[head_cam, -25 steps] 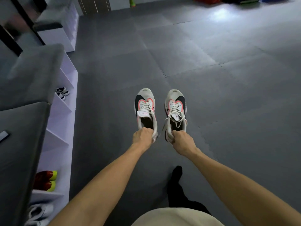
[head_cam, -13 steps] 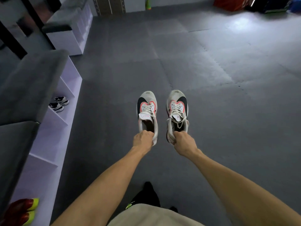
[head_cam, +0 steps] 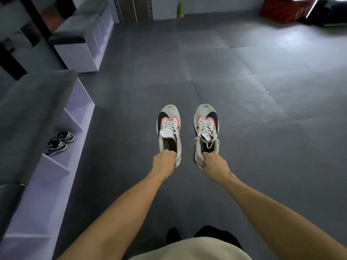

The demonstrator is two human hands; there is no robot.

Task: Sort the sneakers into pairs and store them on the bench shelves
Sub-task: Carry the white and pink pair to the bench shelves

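Bench (head_cam: 35, 117) runs along the left, grey cushion on top, white shelves (head_cam: 56, 171) open toward you. One far compartment holds a black-and-white pair (head_cam: 60, 142); the nearer compartments look free, though the nearest is partly cut off. You carry a matched pair out front over the floor mats (head_cam: 244, 109), well apart from the bench. Left hand (head_cam: 164, 162) is clamped on the heel of the left sneaker (head_cam: 169, 131); right hand (head_cam: 216, 165) is closed on the heel of the right sneaker (head_cam: 206, 131). Toes point away. Turn left, keep both level, and slide them toes-first, side by side, into one free compartment. Watch the loose lace on the right shoe.
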